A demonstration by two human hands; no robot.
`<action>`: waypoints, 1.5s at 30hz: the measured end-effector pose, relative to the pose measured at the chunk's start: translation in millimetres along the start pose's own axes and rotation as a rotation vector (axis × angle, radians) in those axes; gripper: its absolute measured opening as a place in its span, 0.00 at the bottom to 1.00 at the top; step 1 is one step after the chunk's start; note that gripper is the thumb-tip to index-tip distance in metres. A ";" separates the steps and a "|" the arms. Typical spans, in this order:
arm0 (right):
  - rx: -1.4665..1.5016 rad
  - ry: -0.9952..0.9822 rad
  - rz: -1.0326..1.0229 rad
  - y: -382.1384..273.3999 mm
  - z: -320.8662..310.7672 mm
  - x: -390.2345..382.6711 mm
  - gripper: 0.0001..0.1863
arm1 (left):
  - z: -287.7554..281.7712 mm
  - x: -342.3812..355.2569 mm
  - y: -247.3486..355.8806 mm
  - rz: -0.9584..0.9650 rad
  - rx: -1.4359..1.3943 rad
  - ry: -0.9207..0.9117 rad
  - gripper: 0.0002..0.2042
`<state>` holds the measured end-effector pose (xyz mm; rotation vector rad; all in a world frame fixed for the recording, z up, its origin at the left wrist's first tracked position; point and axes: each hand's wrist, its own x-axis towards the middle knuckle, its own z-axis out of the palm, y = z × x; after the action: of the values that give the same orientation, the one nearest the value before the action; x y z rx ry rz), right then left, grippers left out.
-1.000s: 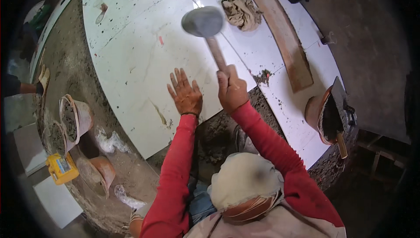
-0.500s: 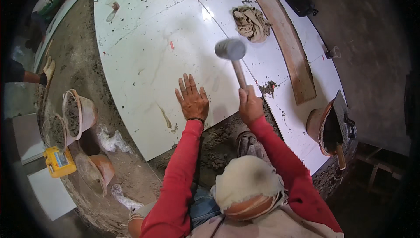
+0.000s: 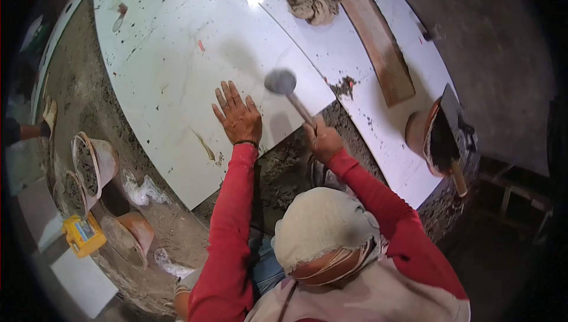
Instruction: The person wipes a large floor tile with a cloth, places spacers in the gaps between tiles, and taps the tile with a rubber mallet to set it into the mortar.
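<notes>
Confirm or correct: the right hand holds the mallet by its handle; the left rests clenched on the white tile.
Not clenched: the head view shows the left hand open and spread on the white tile. The right hand does hold the mallet by its handle.

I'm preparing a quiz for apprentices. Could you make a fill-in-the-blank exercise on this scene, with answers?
The right hand grips the mallet by its ____.
The left hand lies palm ____ on the tile.
The cloth lies to the ____ of the plank.
The jug is coloured ____.

Answers: handle; down; left; yellow.
</notes>
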<state>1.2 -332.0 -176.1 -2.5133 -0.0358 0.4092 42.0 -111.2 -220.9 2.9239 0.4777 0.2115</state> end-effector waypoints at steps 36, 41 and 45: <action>0.831 0.308 0.461 58.2 -82.8 -94.2 0.23 | 4.5 -45.7 135.7 0.559 -0.253 -0.286 0.31; 0.873 0.225 0.415 68.8 -82.1 -94.9 0.23 | 5.9 -51.5 140.1 0.516 -0.262 -0.201 0.33; 0.889 0.240 0.411 64.5 -79.9 -97.1 0.24 | 4.3 -51.2 142.1 0.610 -0.282 -0.229 0.36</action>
<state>-71.6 -440.5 -122.2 -1.6523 0.6260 0.2049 37.6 -261.3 -203.7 2.6763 -0.4497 0.0120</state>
